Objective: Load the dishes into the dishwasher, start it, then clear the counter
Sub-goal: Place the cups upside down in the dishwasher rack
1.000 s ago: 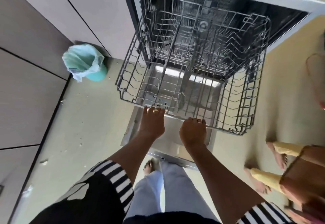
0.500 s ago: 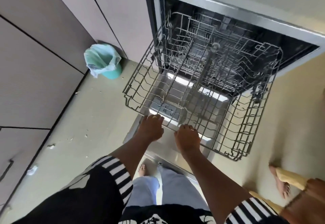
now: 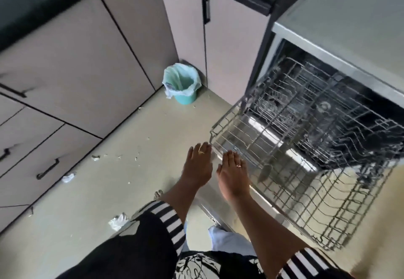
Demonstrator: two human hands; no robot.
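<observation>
Looks like the preparing step of loading, with the empty rack (image 3: 306,169) drawn out of the dishwasher (image 3: 328,64) over its lowered door (image 3: 211,204) and no dishes in view. Calls next for fetching dishes from the bench, unseen here. Differs from half a second ago in the left hand (image 3: 197,166) and right hand (image 3: 234,172), then curled on the rack's front rim, now just beside it, fingers (image 3: 202,148) straight, loosely together, holding nothing.

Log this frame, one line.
dishwasher rack: pulled out | left hand: open, near rack front | right hand: open, near rack front
</observation>
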